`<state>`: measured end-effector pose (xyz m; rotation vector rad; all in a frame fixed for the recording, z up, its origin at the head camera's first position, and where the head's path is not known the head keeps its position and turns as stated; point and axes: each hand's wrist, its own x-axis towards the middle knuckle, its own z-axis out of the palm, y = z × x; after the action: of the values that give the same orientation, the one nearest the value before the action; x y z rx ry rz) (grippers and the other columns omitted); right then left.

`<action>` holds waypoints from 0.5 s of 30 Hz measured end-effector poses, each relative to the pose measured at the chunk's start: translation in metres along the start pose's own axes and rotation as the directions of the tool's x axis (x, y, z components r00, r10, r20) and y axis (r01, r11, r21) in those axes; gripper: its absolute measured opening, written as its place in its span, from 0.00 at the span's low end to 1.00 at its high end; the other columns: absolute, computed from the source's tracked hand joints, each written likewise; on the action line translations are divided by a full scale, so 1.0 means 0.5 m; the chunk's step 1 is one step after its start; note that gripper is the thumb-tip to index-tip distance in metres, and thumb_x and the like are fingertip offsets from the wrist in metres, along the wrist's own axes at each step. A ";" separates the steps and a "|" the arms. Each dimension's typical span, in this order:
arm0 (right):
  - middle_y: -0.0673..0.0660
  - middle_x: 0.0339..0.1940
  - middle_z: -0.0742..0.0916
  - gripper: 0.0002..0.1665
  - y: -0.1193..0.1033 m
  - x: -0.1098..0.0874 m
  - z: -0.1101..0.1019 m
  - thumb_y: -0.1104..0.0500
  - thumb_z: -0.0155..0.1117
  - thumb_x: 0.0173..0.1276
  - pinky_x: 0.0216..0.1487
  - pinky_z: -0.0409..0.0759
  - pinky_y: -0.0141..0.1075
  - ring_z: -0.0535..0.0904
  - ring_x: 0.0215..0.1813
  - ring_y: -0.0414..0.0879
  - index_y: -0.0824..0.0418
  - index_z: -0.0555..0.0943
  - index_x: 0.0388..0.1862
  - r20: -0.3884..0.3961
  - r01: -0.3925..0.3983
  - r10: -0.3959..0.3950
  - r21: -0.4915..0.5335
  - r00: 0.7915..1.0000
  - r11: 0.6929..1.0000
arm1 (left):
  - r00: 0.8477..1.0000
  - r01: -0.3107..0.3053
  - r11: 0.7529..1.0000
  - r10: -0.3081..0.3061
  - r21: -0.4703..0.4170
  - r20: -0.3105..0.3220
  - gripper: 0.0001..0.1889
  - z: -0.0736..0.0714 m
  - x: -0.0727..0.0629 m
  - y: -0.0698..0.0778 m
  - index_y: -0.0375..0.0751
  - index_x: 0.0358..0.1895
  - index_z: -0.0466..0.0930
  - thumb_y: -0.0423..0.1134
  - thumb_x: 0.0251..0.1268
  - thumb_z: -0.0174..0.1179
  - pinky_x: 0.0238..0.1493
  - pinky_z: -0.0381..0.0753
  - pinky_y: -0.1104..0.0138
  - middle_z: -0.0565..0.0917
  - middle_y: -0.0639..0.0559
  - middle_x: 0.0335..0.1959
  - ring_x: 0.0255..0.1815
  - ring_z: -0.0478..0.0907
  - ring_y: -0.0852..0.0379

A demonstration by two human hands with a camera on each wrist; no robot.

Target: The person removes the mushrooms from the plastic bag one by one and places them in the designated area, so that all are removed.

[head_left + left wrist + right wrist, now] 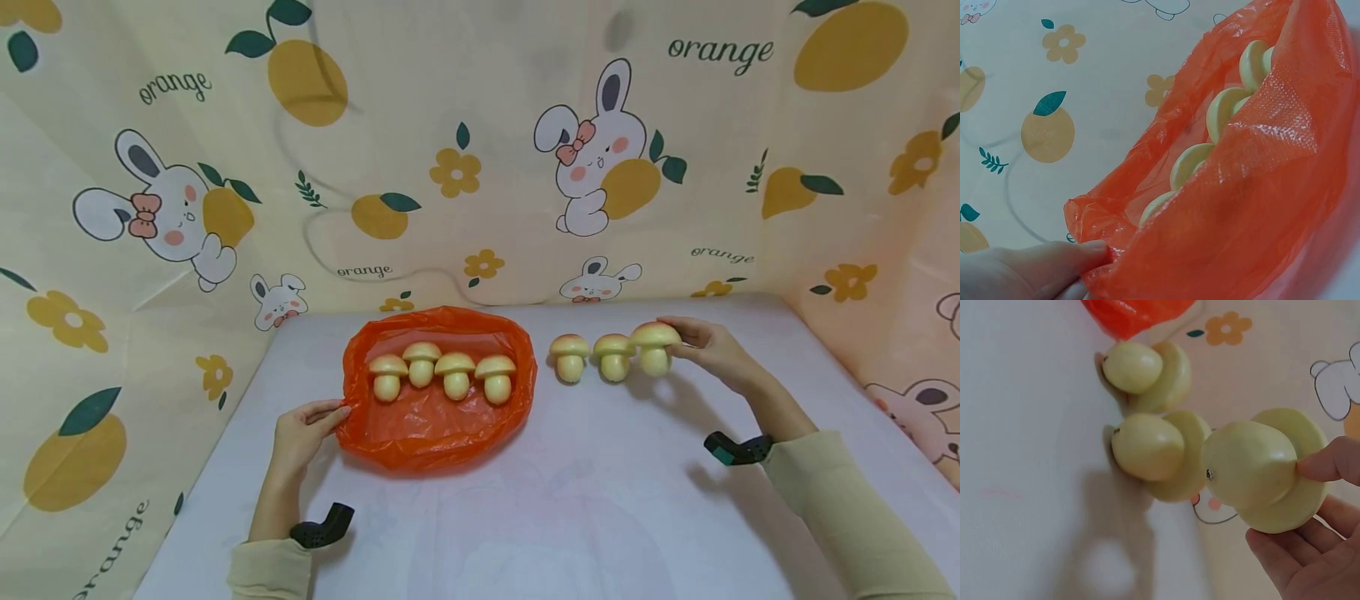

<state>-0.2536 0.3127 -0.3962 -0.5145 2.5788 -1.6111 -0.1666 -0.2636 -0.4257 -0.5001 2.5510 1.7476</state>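
My left hand point(302, 429) pinches the left edge of a red plastic bag point(431, 454), which lies spread wide at its mouth on the table. Several toy mushrooms point(456, 377) with pale stems and yellowish, brown-topped caps sit in a row inside it. In the left wrist view, the thumb presses on the gathered rim and the bag's near wall hides part of the caps. To the right, my right hand point(716, 354) grips another toy mushroom point(1250, 465) by its cap, its shadow falling on the table below. Two similar mushrooms point(569, 358) point(615, 358) stand just left of it.
The white tabletop point(510, 533) runs back to an upright cloth point(510, 100) printed with rabbits, oranges and flowers. A black wrist camera point(322, 527) sits on the left wrist and another camera point(738, 450) on the right.
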 end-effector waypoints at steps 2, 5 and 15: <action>0.20 0.45 0.77 0.32 0.005 -0.001 -0.003 0.65 0.58 0.70 0.47 0.71 0.11 0.74 0.48 0.14 0.81 0.62 0.66 -0.006 -0.003 0.003 0.001 1.000 1.000 | 1.000 -0.002 1.000 0.002 0.001 -0.001 0.25 0.000 0.000 0.000 0.30 0.56 0.78 0.46 0.63 0.64 0.40 0.81 0.83 0.89 0.60 0.36 0.31 0.80 0.76; 0.21 0.45 0.78 0.32 0.015 -0.001 -0.007 0.65 0.58 0.70 0.47 0.71 0.11 0.74 0.48 0.14 0.82 0.62 0.66 -0.011 -0.003 0.003 0.003 1.000 1.000 | 1.000 -0.005 1.000 0.005 0.001 -0.002 0.25 0.000 0.002 -0.001 0.30 0.57 0.78 0.46 0.63 0.64 0.40 0.81 0.83 0.89 0.59 0.37 0.31 0.80 0.76; 0.20 0.45 0.76 0.33 0.038 -0.001 -0.019 0.64 0.56 0.71 0.46 0.72 0.11 0.73 0.47 0.14 0.81 0.59 0.68 -0.003 -0.036 0.036 -0.013 0.999 0.999 | 1.000 -0.004 1.000 0.004 0.012 -0.008 0.25 0.000 0.001 0.000 0.30 0.56 0.78 0.46 0.63 0.64 0.41 0.81 0.82 0.89 0.58 0.38 0.31 0.80 0.76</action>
<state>-0.2601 0.3288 -0.4089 -0.4639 2.5867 -1.5861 -0.1670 -0.2636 -0.4260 -0.5029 2.5682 1.7345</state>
